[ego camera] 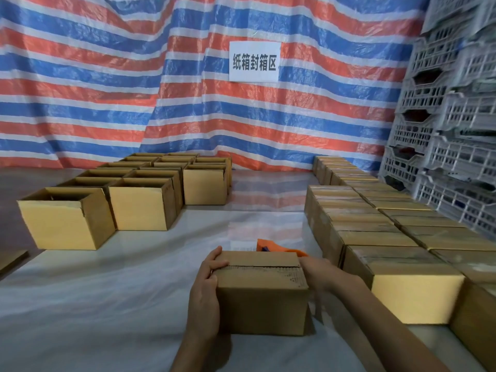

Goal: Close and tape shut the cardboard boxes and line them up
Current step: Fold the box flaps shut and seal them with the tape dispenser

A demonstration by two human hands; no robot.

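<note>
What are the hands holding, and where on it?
Cardboard box: left hand grips its left end, fingers over the top; right hand holds its right end.

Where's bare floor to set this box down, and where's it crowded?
Bare sheet lies left of the held box, before the open boxes. A lane runs between them and the closed rows. The right is packed to the crates.

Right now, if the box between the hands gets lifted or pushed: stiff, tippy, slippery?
Probably stiff: the box shows flat, square walls where the left hand grips it. Its top seam looks open, so flaps may lift. Broad base on the glossy sheet: likely slides, not tips.
</note>
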